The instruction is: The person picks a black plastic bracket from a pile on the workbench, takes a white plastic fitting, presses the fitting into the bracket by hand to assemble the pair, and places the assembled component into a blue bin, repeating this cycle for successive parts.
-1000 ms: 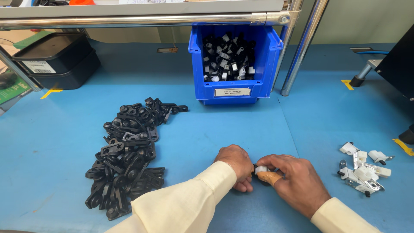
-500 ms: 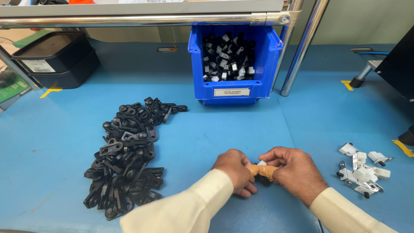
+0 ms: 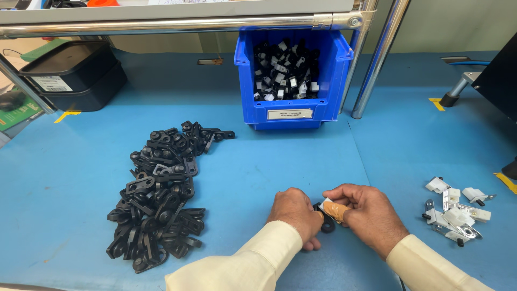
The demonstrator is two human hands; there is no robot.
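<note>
My left hand [image 3: 293,213] and my right hand [image 3: 366,213] meet low on the blue table [image 3: 64,178], knuckles up. Between them they pinch a small black plastic clip [image 3: 326,223] with a white piece [image 3: 326,205] at its top. A tan bandage wraps one finger of my right hand. Both sleeves are cream coloured. A long pile of black plastic clips [image 3: 159,188] lies to the left of my left hand. A small group of white and metal parts [image 3: 455,210] lies to the right of my right hand.
A blue bin [image 3: 288,113] holding several black and white assembled parts stands at the back centre. Metal rack posts [image 3: 377,59] rise beside it. Stacked black trays [image 3: 72,75] sit at the back left. A dark machine edge [image 3: 498,75] shows at the right.
Both hands have stayed low on the table and shifted slightly, turning the small part between the fingertips. The black clip now shows below the fingers. The piles have not moved.
</note>
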